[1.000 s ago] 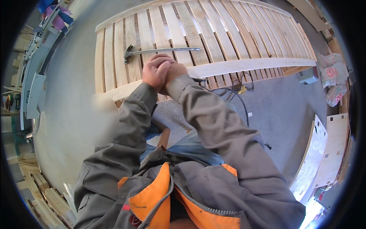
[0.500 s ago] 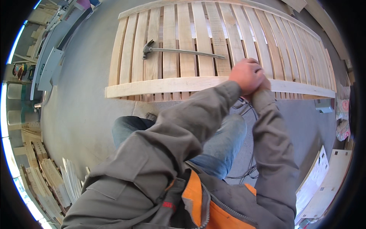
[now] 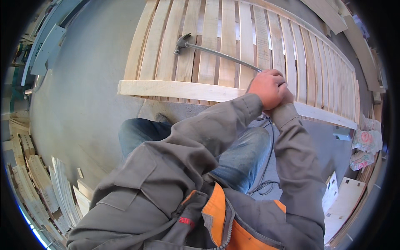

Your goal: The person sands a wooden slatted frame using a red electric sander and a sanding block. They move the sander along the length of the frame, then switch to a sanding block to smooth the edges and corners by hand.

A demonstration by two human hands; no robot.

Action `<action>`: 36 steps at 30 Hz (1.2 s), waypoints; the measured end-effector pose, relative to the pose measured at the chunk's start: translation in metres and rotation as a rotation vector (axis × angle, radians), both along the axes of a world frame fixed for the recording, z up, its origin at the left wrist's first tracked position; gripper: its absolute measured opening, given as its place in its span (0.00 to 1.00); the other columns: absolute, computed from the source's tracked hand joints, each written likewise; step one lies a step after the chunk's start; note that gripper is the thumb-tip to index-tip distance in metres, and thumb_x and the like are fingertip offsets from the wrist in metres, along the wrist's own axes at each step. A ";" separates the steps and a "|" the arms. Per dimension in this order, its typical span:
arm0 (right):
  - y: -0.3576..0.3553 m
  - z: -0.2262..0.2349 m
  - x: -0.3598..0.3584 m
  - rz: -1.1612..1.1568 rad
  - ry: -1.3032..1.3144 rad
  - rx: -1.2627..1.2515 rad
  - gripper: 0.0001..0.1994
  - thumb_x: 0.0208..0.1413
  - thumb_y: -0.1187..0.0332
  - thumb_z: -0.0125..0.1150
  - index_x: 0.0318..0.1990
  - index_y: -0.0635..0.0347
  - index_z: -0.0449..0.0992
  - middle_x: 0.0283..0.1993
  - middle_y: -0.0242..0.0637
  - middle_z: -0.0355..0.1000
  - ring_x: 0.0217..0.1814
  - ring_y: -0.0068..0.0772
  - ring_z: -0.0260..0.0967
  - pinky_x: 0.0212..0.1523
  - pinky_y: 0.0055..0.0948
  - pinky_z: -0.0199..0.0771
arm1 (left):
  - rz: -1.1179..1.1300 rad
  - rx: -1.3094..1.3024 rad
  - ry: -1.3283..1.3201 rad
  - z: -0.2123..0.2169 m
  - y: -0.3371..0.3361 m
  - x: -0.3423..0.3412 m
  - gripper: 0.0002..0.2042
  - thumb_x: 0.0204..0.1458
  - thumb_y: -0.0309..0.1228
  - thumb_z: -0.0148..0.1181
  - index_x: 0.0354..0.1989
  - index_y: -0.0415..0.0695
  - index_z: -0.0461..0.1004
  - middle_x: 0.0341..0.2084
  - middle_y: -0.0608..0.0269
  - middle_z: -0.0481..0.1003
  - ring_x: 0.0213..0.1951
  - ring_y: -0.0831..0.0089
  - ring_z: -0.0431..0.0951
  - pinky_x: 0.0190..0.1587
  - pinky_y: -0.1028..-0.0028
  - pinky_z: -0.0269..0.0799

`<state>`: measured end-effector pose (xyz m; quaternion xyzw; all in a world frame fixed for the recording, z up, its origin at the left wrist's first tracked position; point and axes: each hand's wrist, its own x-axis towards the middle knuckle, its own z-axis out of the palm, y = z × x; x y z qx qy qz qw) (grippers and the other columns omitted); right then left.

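My left hand (image 3: 270, 88) is curled closed above the near rail (image 3: 179, 89) of a slatted wooden frame (image 3: 227, 54). Pressed close against it, my right hand (image 3: 287, 98) is mostly covered by the left, and its fingers are hidden. What either hand grips cannot be made out. On the slats lies a claw hammer (image 3: 225, 54), its head to the left and its handle end right by my left knuckles. A dark cable (image 3: 271, 154) hangs below my hands, near a small shiny part that is too hidden to name.
Loose cable coils lie on the floor by my right knee. Stacked wood strips (image 3: 41, 183) stand at the lower left, a grey machine (image 3: 50, 46) at the upper left. White sacks (image 3: 368, 135) and pale panels (image 3: 343, 204) are on the right.
The view has turned, so the frame and hammer appear tilted down to the right. My hands stay together by the near rail, and the hammer's handle end now appears beside my left hand.
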<state>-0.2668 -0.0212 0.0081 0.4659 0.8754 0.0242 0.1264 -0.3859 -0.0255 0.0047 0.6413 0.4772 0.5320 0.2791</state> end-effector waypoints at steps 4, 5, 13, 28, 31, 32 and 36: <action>-0.008 -0.010 -0.043 0.034 0.061 0.021 0.21 0.54 0.51 0.66 0.52 0.50 0.80 0.55 0.38 0.78 0.60 0.40 0.75 0.57 0.36 0.78 | 0.022 -0.042 -0.067 0.004 -0.017 -0.052 0.11 0.55 0.33 0.58 0.34 0.42 0.85 0.41 0.55 0.82 0.48 0.52 0.79 0.55 0.59 0.74; -0.010 -0.011 -0.053 0.047 0.083 0.026 0.21 0.54 0.51 0.66 0.51 0.50 0.80 0.55 0.38 0.78 0.60 0.40 0.75 0.57 0.36 0.78 | 0.034 -0.042 -0.075 0.005 -0.022 -0.064 0.11 0.55 0.33 0.57 0.34 0.42 0.85 0.41 0.55 0.82 0.48 0.53 0.79 0.55 0.59 0.74; -0.033 0.028 -0.156 0.094 -0.045 -0.080 0.26 0.52 0.48 0.66 0.57 0.47 0.78 0.62 0.39 0.75 0.65 0.39 0.70 0.64 0.34 0.72 | 0.120 -0.096 -0.163 0.006 -0.050 -0.153 0.11 0.55 0.31 0.56 0.35 0.41 0.85 0.42 0.55 0.82 0.49 0.54 0.78 0.56 0.60 0.74; -0.069 0.050 -0.318 0.238 -0.012 -0.147 0.27 0.53 0.48 0.67 0.59 0.47 0.78 0.65 0.37 0.74 0.69 0.37 0.68 0.67 0.30 0.70 | 0.283 -0.016 -0.217 0.004 -0.097 -0.299 0.11 0.55 0.29 0.57 0.34 0.38 0.85 0.41 0.53 0.83 0.48 0.57 0.81 0.57 0.63 0.75; -0.076 0.051 -0.344 0.247 0.018 -0.178 0.25 0.53 0.49 0.67 0.56 0.49 0.80 0.62 0.40 0.76 0.67 0.39 0.70 0.66 0.32 0.71 | 0.310 -0.016 -0.232 0.005 -0.108 -0.326 0.11 0.55 0.28 0.56 0.34 0.37 0.85 0.41 0.53 0.83 0.48 0.59 0.81 0.56 0.64 0.75; -0.075 0.035 -0.345 0.375 0.132 -0.064 0.23 0.53 0.49 0.66 0.53 0.51 0.81 0.59 0.42 0.78 0.65 0.42 0.71 0.66 0.34 0.71 | 0.319 -0.014 -0.234 0.006 -0.111 -0.334 0.11 0.55 0.28 0.56 0.33 0.37 0.84 0.41 0.53 0.83 0.47 0.59 0.81 0.56 0.64 0.75; -0.083 0.032 -0.387 0.505 0.168 -0.019 0.24 0.54 0.48 0.64 0.53 0.50 0.82 0.59 0.41 0.78 0.64 0.43 0.73 0.65 0.35 0.72 | 0.343 -0.013 -0.279 0.005 -0.126 -0.375 0.11 0.56 0.27 0.55 0.33 0.35 0.84 0.40 0.51 0.83 0.47 0.61 0.81 0.55 0.65 0.75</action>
